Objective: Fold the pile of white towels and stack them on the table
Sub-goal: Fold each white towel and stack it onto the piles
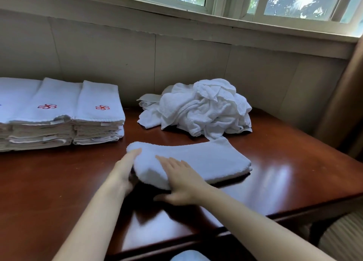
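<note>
1 white towel is seen lying folded in the middle of the table. It is made of thick terry cloth and is folded into a long band of several layers. Its right end is flat and square, while its left end is rounded and raised a little from the wood.

The left hand is placed against this rounded end, with the fingers straight along the cloth. Nothing is gripped by it, and the thumb is hidden. The right hand is laid flat on top of the towel, near the left end, with the fingers stretched and spread and the thumb held out to the side. The cloth is only pressed, not grasped. Both hands are a little blurred.

Behind the towel, towards the right and near the wall, a pile of crumpled white towels is heaped. 1 corner of it comes down just beside the far edge of the folded towel. At the left, well apart from the pile, 3 stacks of folded white towels are set side by side. A red flower mark is seen on the top towel of 2 of them. The table is of dark red, glossy wood.
</note>
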